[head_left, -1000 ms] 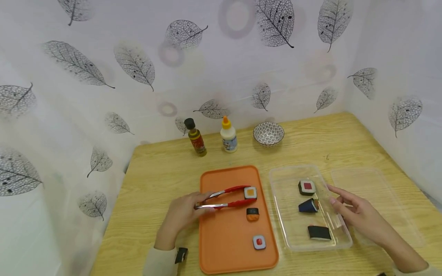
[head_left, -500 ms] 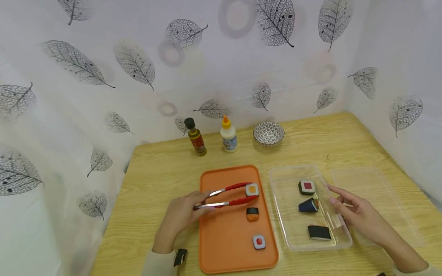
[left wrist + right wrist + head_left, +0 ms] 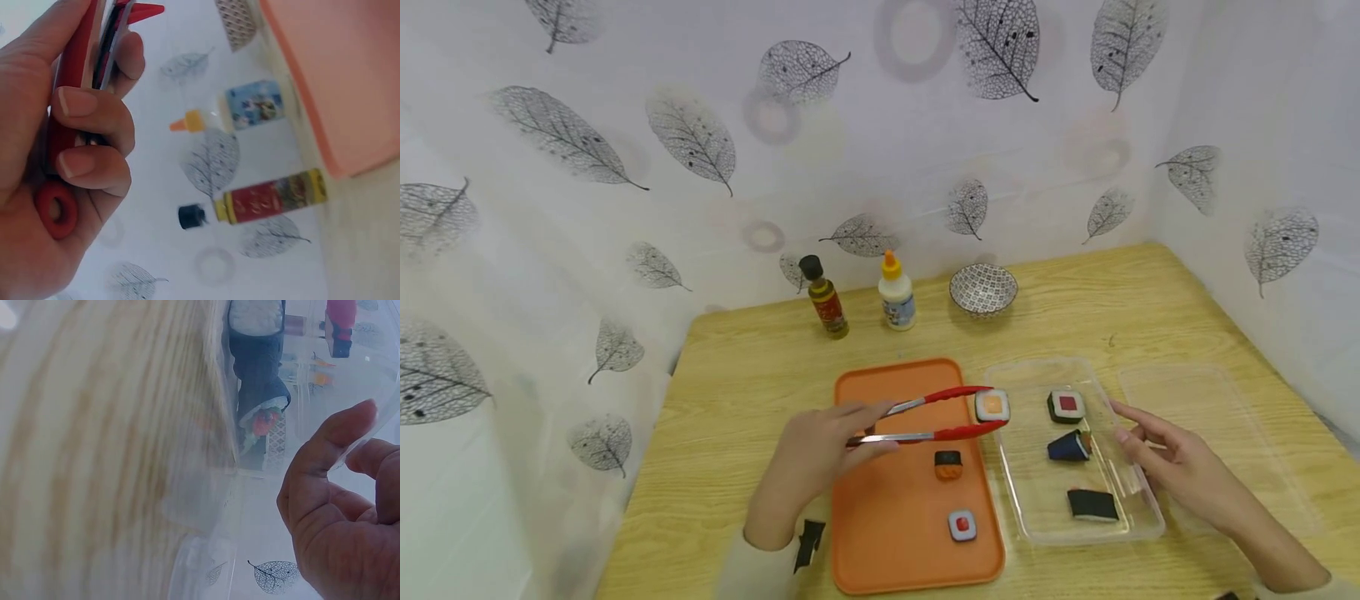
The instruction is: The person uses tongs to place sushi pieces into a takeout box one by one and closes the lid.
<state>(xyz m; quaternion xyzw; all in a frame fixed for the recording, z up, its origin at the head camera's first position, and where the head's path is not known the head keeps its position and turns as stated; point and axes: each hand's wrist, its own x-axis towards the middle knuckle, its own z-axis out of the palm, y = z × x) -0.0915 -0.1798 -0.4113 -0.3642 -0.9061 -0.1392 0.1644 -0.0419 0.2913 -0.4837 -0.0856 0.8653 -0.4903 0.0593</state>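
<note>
On the wooden table (image 3: 752,383) in front of you, the orange tray (image 3: 887,533) lay to the left of the clear container (image 3: 1033,508), and a flat clear sheet (image 3: 1202,450), apparently a lid, rested off the container to its right. Your right hand (image 3: 1180,462) held the container's right wall between thumb and fingers. Your left hand (image 3: 820,454) was closed round the red-tipped tongs (image 3: 936,435), whose tips pinched the orange-centred roll (image 3: 992,406) over the border between tray and container; its height above the rim could not be told.

Judging by how the pieces were shared out, you seemed about halfway. Three sat in the container and looked done: the dark wrapped piece (image 3: 1093,505) nearest you, the navy cone (image 3: 1069,447) in the middle and the red-centred square roll (image 3: 1067,406) at the far end. The held roll was in transit, not yet released, so it counted as neither. Two appeared to be left on the tray, both untouched near its right edge: the orange piece with a dark band (image 3: 948,465), and nearer you the small white roll with a red middle (image 3: 962,526).
</note>
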